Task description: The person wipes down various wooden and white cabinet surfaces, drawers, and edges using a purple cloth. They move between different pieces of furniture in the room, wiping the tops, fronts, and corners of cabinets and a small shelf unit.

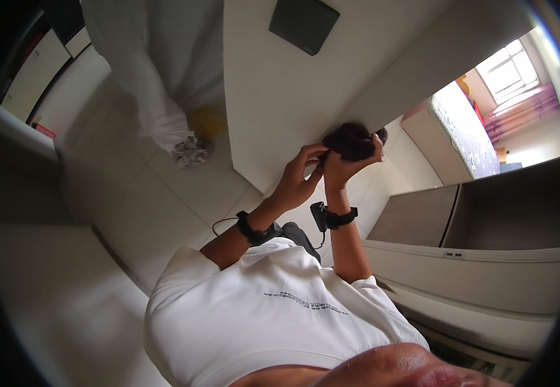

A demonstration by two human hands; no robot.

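Note:
A dark maroon-brown soft bundle (350,141), perhaps cloth or hair, is held up beside the edge of a white tabletop. My right hand (345,167) grips it from below, with its fingers partly hidden behind the folds and the thumb side at the right. At the bundle's left edge, the fingertips of my left hand (304,176) pinch it; the exact contact is partly hidden. Both wrists wear black straps with small dark devices and cables. Farther up on the white tabletop (280,96) lies a dark flat square object (304,25).
White gathered fabric (161,116) hangs at the left above the tiled floor (173,188). A cabinet with grey open compartments (507,213) stands at the right. Beyond it are a bed with a patterned mattress (464,130) and a bright window (507,72). A pale surface (67,290) lies lower left.

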